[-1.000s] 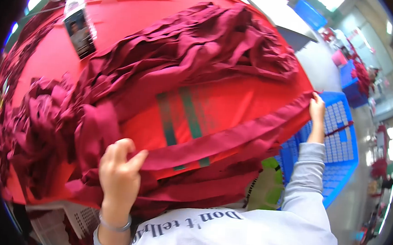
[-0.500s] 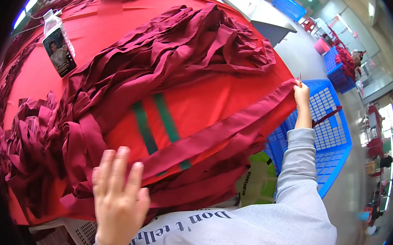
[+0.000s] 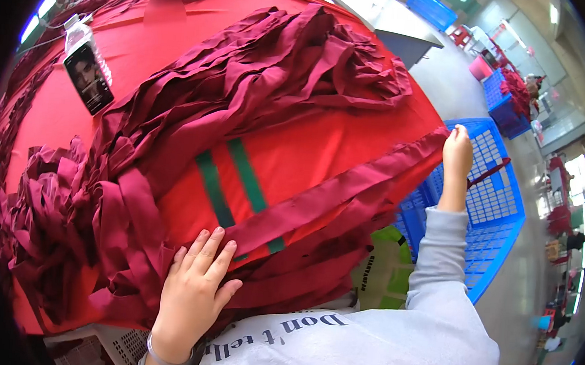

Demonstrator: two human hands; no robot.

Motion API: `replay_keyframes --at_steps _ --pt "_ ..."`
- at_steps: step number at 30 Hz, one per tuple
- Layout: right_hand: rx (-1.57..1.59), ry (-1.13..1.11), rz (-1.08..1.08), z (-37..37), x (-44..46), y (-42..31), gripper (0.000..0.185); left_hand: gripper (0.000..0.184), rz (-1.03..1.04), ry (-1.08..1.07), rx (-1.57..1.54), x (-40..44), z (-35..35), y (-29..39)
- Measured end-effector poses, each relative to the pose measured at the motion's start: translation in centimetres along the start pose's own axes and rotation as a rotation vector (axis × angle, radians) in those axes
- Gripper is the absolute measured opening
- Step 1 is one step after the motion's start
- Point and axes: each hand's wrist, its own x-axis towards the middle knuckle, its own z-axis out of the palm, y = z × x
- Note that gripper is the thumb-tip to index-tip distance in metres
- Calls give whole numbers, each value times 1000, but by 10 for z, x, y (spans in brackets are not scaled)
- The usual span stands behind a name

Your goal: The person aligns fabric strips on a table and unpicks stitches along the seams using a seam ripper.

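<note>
Left hand [image 3: 193, 294] now lowered, open, fingers laid at the near end of the long maroon fabric strip [image 3: 332, 193] across the red cloth-covered table [image 3: 322, 140], right hand [image 3: 457, 153] pinching the far end; strip apparently steadied.

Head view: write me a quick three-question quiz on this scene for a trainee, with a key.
1. Which hand grips the end of the maroon strip nearest the blue basket?
A) left
B) right
C) neither
2. True or false: the fingers of the left hand are stretched out, not curled into a fist.
3. Fill in: the two parallel stripes on the red cloth are coloured ____.

Key:
1. B, the right hand
2. True
3. green
</note>
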Motion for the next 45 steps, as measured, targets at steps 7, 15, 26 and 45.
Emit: replay_keyframes --at_steps 7,15,26,45 --pt "761 -378 -626 -68 -135 -117 43 46 20 123 101 0 4 0" --pt "597 -635 -1089 -115 -242 -160 38 50 12 306 94 14 36 19" --pt "622 -616 -944 -113 -252 -154 32 56 -11 335 140 17 45 18" --pt "706 -646 -900 -119 -253 -168 32 59 -16 362 25 12 49 11"
